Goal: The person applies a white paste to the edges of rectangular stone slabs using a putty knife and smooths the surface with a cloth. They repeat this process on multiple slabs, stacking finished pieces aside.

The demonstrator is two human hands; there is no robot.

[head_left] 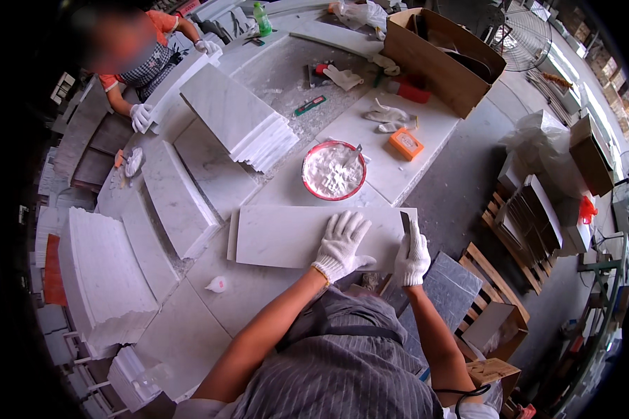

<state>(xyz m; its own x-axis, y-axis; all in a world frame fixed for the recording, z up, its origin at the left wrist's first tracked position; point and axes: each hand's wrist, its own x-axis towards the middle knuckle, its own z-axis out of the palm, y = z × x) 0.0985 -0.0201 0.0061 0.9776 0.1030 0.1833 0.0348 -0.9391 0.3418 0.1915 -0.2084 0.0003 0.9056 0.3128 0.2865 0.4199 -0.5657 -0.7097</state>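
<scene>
A long white marble slab (279,237) lies in front of me, with the edge of another piece showing under its left end. My left hand (342,241), in a white knitted glove, rests flat on the slab with its fingers spread. At the slab's right end my gloved right hand (413,260) is closed around a scraper with a dark flat blade (405,222); its handle is hidden in the hand. Just beyond the slab stands a red-rimmed bowl (334,170) of white paste with a tool stuck in it.
Stacked marble slabs (227,105) stand to the left. Across the table a co-worker's gloved hands (141,117) hold a slab. An orange box (406,143), loose gloves (388,115) and a cardboard box (440,63) lie beyond the bowl. Wooden pallets (493,279) are at right.
</scene>
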